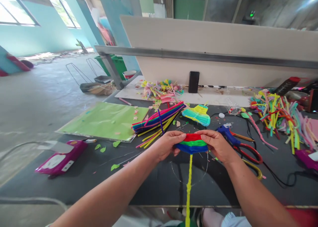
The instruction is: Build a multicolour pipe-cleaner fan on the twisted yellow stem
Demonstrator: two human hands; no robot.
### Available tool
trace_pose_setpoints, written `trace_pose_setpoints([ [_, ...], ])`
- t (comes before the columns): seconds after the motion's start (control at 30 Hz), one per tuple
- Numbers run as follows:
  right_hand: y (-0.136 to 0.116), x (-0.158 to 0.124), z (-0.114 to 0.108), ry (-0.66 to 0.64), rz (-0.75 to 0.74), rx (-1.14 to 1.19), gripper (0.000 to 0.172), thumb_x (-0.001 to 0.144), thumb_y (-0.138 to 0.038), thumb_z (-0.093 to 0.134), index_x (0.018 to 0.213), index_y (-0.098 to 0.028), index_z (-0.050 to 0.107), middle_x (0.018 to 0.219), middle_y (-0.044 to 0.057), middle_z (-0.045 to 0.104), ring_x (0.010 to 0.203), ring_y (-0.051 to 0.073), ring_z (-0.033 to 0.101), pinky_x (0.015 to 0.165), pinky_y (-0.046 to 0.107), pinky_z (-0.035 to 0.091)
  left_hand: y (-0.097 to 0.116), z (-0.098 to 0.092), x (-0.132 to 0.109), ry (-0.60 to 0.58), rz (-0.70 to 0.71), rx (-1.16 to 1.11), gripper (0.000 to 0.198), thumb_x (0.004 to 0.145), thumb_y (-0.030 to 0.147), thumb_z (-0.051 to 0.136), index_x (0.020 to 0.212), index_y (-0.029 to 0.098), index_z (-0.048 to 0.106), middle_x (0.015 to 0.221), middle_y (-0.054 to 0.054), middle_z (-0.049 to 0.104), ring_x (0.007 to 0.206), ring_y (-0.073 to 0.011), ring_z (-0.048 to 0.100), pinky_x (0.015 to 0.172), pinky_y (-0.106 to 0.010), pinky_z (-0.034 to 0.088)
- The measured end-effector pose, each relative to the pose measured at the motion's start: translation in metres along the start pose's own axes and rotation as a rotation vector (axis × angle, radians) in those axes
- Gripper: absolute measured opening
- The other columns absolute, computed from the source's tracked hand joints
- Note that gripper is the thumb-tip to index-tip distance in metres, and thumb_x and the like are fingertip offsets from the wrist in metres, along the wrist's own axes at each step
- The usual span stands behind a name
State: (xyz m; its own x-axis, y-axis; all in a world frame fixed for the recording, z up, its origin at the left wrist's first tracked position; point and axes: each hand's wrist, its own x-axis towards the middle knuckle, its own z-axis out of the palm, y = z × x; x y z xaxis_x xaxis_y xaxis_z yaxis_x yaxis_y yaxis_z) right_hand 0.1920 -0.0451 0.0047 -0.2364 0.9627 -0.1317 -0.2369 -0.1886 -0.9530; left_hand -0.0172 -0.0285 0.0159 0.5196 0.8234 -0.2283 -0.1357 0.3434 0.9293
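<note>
Between both hands, above the dark table, is a bundle of red, green and blue pipe cleaners [192,143] laid in bands. My left hand [171,142] pinches its left end and my right hand [214,143] pinches the right end, thumbs on top. From the middle of the blue band a yellow fuzzy stem [189,184] hangs down past the table edge. A thin wire loop [174,170] shows beneath. Just beyond my left hand lies a pile of long multicoloured pipe cleaners [154,121]. A yellow and turquoise pipe cleaner piece [196,115] lies farther back.
Right of my right hand lie a blue glue gun [228,135] and red-handled scissors [250,151]. A green sheet in plastic [104,119] and a purple tissue pack [61,157] lie left. Colourful scraps [273,111] heap at right. A phone [193,82] leans against the white board [169,71].
</note>
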Motion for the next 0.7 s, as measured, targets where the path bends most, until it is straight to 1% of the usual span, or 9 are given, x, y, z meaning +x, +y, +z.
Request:
trace_pose_setpoints([
  [0.1,-0.004,-0.004,0.007,-0.044,0.024,0.027,0.032,0.072,-0.034,0.071,0.101,-0.019,0.070,0.076,0.003,0.070,0.054,0.010,0.057,0.045,0.020,0.038,0.004,0.008,-0.012,0.040,0.011,-0.012,0.040,0.075,0.049,0.062,0.086,0.011,0.065,0.064,-0.005,0.061,0.046,-0.0088,0.052,0.041,-0.019,0.043],
  [0.2,-0.008,-0.011,0.019,-0.082,0.043,0.032,0.033,0.074,-0.034,0.069,0.103,-0.019,0.069,0.071,0.002,0.069,0.050,0.009,0.055,0.045,0.020,0.038,0.002,0.014,-0.035,0.074,0.022,-0.081,0.044,0.077,0.051,0.059,0.097,0.012,0.064,0.080,-0.011,0.066,0.060,-0.0141,0.061,0.053,-0.026,0.051],
  [0.27,-0.011,-0.018,0.028,-0.102,0.047,0.037,0.034,0.073,-0.034,0.070,0.103,-0.019,0.069,0.070,0.003,0.069,0.050,0.009,0.055,0.046,0.021,0.038,-0.004,0.015,-0.053,0.103,0.038,-0.151,0.044,0.078,0.050,0.058,0.100,0.012,0.062,0.080,-0.011,0.067,0.062,-0.0158,0.062,0.059,-0.030,0.053],
  [0.33,-0.012,-0.025,0.037,-0.097,0.046,0.047,0.035,0.072,-0.034,0.071,0.103,-0.019,0.070,0.070,0.003,0.069,0.050,0.010,0.054,0.045,0.022,0.038,-0.011,0.015,-0.067,0.129,0.078,-0.218,0.041,0.078,0.048,0.059,0.099,0.012,0.060,0.075,-0.010,0.067,0.060,-0.0159,0.062,0.061,-0.032,0.053],
  [0.4,-0.010,-0.033,0.045,-0.078,0.042,0.067,0.035,0.071,-0.034,0.072,0.102,-0.019,0.070,0.069,0.003,0.069,0.049,0.009,0.053,0.042,0.021,0.036,-0.019,0.016,-0.076,0.166,0.149,-0.266,0.037,0.078,0.046,0.060,0.094,0.013,0.059,0.072,-0.008,0.066,0.057,-0.0149,0.061,0.060,-0.030,0.053],
  [0.5,-0.003,-0.043,0.057,-0.050,0.026,0.126,0.032,0.071,-0.034,0.072,0.100,-0.019,0.071,0.071,0.003,0.069,0.051,0.010,0.054,0.043,0.021,0.036,-0.024,0.018,-0.082,0.241,0.250,-0.292,0.034,0.077,0.046,0.061,0.087,0.013,0.058,0.070,-0.005,0.064,0.053,-0.0129,0.058,0.053,-0.027,0.050],
  [0.57,0.002,-0.048,0.064,-0.021,0.023,0.159,0.031,0.071,-0.033,0.073,0.099,-0.020,0.071,0.073,0.004,0.070,0.054,0.011,0.055,0.045,0.022,0.037,-0.025,0.019,-0.083,0.270,0.279,-0.297,0.033,0.077,0.046,0.062,0.085,0.014,0.058,0.068,-0.003,0.062,0.051,-0.0118,0.056,0.050,-0.025,0.048],
  [0.7,0.010,-0.054,0.073,0.026,0.024,0.175,0.030,0.069,-0.031,0.074,0.096,-0.022,0.072,0.077,0.003,0.071,0.057,0.012,0.058,0.047,0.022,0.038,-0.023,0.019,-0.085,0.312,0.285,-0.296,0.035,0.074,0.048,0.064,0.081,0.014,0.059,0.067,-0.001,0.061,0.049,-0.0102,0.053,0.046,-0.024,0.045],
])
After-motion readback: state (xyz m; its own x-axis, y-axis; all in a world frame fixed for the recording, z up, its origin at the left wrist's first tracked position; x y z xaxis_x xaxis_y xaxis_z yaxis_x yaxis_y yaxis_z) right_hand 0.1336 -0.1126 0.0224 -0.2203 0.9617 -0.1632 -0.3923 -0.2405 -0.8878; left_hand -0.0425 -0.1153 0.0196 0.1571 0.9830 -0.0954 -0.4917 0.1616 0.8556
